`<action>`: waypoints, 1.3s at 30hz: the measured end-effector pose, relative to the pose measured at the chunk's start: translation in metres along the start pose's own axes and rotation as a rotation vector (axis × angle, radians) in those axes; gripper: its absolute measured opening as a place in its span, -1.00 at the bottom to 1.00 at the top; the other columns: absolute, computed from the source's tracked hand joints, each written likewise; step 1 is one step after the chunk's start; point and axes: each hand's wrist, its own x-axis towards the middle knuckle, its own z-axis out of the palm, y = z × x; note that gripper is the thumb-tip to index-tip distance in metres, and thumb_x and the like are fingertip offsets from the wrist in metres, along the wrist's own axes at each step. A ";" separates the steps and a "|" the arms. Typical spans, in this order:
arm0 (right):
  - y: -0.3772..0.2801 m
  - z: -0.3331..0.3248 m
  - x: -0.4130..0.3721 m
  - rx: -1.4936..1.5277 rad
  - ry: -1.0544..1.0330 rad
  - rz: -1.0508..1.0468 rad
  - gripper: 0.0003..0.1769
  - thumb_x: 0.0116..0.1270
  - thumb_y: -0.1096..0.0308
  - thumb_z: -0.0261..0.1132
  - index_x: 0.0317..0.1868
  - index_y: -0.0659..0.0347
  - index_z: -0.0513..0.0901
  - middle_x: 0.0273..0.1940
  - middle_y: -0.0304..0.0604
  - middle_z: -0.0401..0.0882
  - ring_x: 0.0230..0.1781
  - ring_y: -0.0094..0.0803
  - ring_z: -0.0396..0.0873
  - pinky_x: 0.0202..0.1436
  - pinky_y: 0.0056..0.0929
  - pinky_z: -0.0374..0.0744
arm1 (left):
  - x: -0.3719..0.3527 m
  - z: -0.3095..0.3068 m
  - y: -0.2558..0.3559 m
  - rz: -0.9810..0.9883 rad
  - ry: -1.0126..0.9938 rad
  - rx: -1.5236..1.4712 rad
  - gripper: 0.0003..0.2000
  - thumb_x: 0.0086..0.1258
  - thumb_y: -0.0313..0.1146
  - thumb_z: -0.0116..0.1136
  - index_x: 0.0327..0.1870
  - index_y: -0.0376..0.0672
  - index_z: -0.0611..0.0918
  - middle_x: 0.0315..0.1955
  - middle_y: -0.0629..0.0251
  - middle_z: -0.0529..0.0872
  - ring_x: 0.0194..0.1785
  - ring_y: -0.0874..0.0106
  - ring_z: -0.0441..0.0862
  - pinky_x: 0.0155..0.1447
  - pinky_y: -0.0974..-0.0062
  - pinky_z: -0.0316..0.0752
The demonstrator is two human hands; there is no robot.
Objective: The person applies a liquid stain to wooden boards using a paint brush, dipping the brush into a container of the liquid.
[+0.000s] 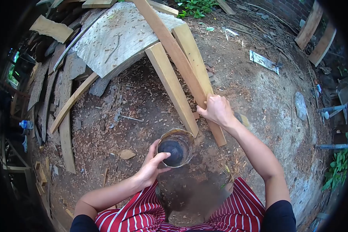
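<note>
My left hand (152, 166) grips the rim of a round, worn tub (188, 138), its thumb over the near edge. Something dark sits inside the tub; I cannot make out what it is. My right hand (219, 111) is closed over the lower part of a long reddish-brown wooden plank (178, 52), thumb on its left side. Its fingertips are hidden, so a small object under them cannot be ruled out. Two paler wooden planks (170, 83) lean close by, one on each side of the brown one.
A rough grey slab (123, 31) props the planks' upper ends. Scrap boards (65, 127) are piled at the left. Wood chips litter the dirt ground (135, 116). A plastic bag (301, 105) and a flattened white wrapper (263, 61) lie to the right.
</note>
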 end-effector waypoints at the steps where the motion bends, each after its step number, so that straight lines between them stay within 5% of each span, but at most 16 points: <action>1: -0.003 -0.001 0.000 -0.002 0.001 0.000 -0.46 0.16 0.02 0.37 -0.28 0.48 0.61 -0.45 0.18 0.67 -0.38 0.06 0.71 -0.21 -0.10 0.69 | -0.001 -0.001 0.000 -0.017 0.028 0.009 -0.10 0.27 -0.23 0.24 0.56 0.09 -0.07 0.45 0.16 0.10 0.49 0.18 0.13 0.35 -0.15 0.23; 17: -0.022 -0.007 0.009 0.015 -0.039 -0.001 -0.34 0.24 -0.14 0.33 -0.29 0.50 0.63 -0.41 0.19 0.66 -0.28 0.08 0.71 -0.11 -0.08 0.67 | -0.006 -0.001 0.001 0.012 0.028 0.030 -0.10 0.26 -0.21 0.24 0.56 0.10 -0.07 0.43 0.13 0.13 0.46 0.20 0.18 0.33 -0.09 0.26; 19: -0.030 -0.031 -0.002 0.172 0.333 -0.237 -0.35 0.34 -0.12 0.28 -0.18 0.49 0.62 -0.42 0.00 0.58 -0.42 -0.13 0.65 -0.19 -0.19 0.65 | -0.004 -0.001 0.000 0.008 0.024 0.039 -0.10 0.26 -0.21 0.24 0.56 0.10 -0.08 0.43 0.13 0.13 0.45 0.20 0.19 0.34 -0.09 0.26; 20: -0.037 -0.049 -0.008 0.172 0.327 -0.237 -0.35 0.34 -0.12 0.28 -0.18 0.49 0.62 -0.42 0.00 0.58 -0.42 -0.13 0.65 -0.19 -0.19 0.65 | -0.004 -0.001 -0.002 0.005 0.025 0.039 -0.10 0.26 -0.21 0.24 0.56 0.10 -0.08 0.43 0.13 0.13 0.45 0.19 0.19 0.34 -0.09 0.26; 22: -0.058 -0.100 -0.022 0.647 0.264 -0.244 -0.48 0.50 0.01 0.16 -0.14 0.45 0.58 -0.39 -0.17 0.45 -0.47 -0.44 0.50 -0.32 -0.42 0.56 | -0.003 0.002 -0.002 -0.002 0.029 0.050 -0.10 0.26 -0.22 0.24 0.56 0.09 -0.08 0.43 0.13 0.13 0.45 0.19 0.20 0.34 -0.09 0.26; 23: -0.065 -0.111 -0.031 0.640 0.261 -0.243 -0.48 0.50 0.01 0.16 -0.14 0.45 0.58 -0.39 -0.17 0.45 -0.47 -0.44 0.50 -0.32 -0.42 0.56 | -0.002 0.005 -0.002 -0.002 0.030 0.069 -0.10 0.26 -0.22 0.24 0.56 0.08 -0.08 0.43 0.13 0.13 0.45 0.18 0.21 0.34 -0.09 0.26; 25: -0.081 -0.119 -0.057 1.279 0.166 -0.192 -0.55 0.57 0.08 0.07 -0.26 0.36 0.57 -0.40 -0.23 0.38 -0.44 -0.47 0.39 -0.33 -0.40 0.43 | 0.002 0.007 -0.007 -0.022 0.005 0.079 -0.10 0.26 -0.22 0.23 0.56 0.09 -0.08 0.43 0.13 0.13 0.44 0.17 0.23 0.33 -0.08 0.27; 26: -0.088 -0.102 -0.065 1.371 0.160 -0.194 -0.53 0.61 0.06 -0.02 -0.29 0.29 0.56 -0.41 -0.30 0.33 -0.41 -0.52 0.35 -0.33 -0.37 0.42 | 0.004 0.009 -0.008 -0.040 -0.010 0.096 -0.10 0.27 -0.22 0.23 0.56 0.09 -0.08 0.43 0.14 0.14 0.43 0.17 0.25 0.33 -0.07 0.28; 29: -0.090 -0.050 -0.077 1.245 0.165 -0.280 -0.55 0.58 0.04 0.02 -0.31 0.26 0.53 -0.42 -0.29 0.32 -0.46 -0.46 0.35 -0.37 -0.38 0.42 | 0.002 0.023 -0.005 -0.101 -0.058 0.040 -0.12 0.28 -0.21 0.18 0.56 0.11 -0.09 0.42 0.15 0.16 0.42 0.16 0.26 0.33 -0.07 0.29; 31: -0.083 -0.041 -0.082 0.715 0.320 -0.616 -0.59 0.54 0.04 0.08 -0.30 0.24 0.52 -0.41 -0.23 0.34 -0.44 -0.32 0.43 -0.37 -0.35 0.45 | 0.005 0.014 -0.010 -0.144 -0.100 -0.027 -0.14 0.29 -0.21 0.16 0.56 0.12 -0.09 0.41 0.16 0.17 0.41 0.17 0.29 0.32 -0.06 0.30; 34: -0.071 -0.058 -0.096 0.758 -0.006 -0.488 -0.46 0.52 -0.12 0.01 -0.22 0.25 0.54 -0.37 -0.09 0.43 -0.40 -0.23 0.53 -0.31 -0.35 0.52 | 0.000 0.016 -0.010 -0.138 -0.092 -0.036 -0.16 0.29 -0.21 0.10 0.55 0.14 -0.09 0.40 0.18 0.19 0.35 0.19 0.37 0.30 -0.01 0.32; 39: -0.067 -0.068 -0.101 0.799 0.009 -0.448 -0.48 0.48 -0.10 0.09 -0.17 0.27 0.58 -0.35 -0.08 0.60 -0.40 -0.17 0.66 -0.39 -0.28 0.57 | 0.006 0.017 -0.009 -0.060 0.035 0.108 -0.34 0.38 -0.14 0.02 0.49 0.25 0.06 0.37 0.30 0.27 0.36 0.28 0.36 0.30 0.01 0.35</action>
